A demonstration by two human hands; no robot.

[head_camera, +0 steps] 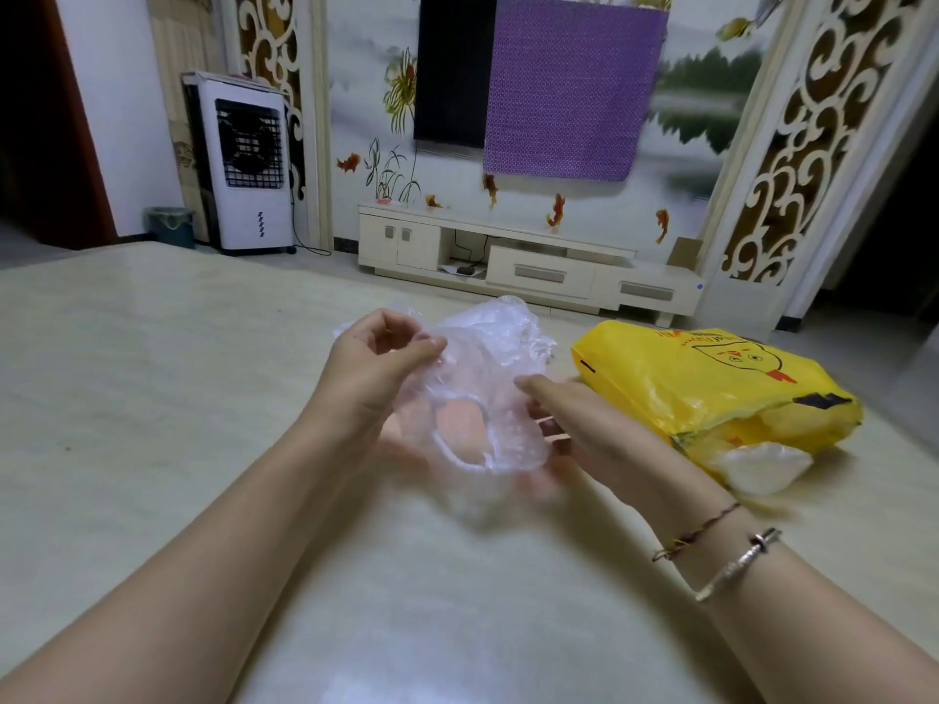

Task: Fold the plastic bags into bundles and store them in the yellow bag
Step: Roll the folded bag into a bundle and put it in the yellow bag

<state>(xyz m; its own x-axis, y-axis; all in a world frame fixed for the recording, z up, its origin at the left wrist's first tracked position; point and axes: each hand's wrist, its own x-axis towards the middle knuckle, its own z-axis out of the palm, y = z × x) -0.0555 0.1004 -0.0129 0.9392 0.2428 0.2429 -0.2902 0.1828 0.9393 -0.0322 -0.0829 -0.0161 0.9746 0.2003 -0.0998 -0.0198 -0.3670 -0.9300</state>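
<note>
A crumpled clear plastic bag hangs between my hands above the beige table. My left hand pinches its upper left part between thumb and fingers. My right hand is at the bag's right side, its fingers stretched out and partly behind the film; the grip there is unclear. The yellow bag with a red printed drawing lies on its side to the right, its mouth toward me. A whitish plastic bundle pokes out of that mouth.
The table stretches wide to the left and toward me. Beyond it stand a low TV cabinet, a white air cooler and a small bin on the floor.
</note>
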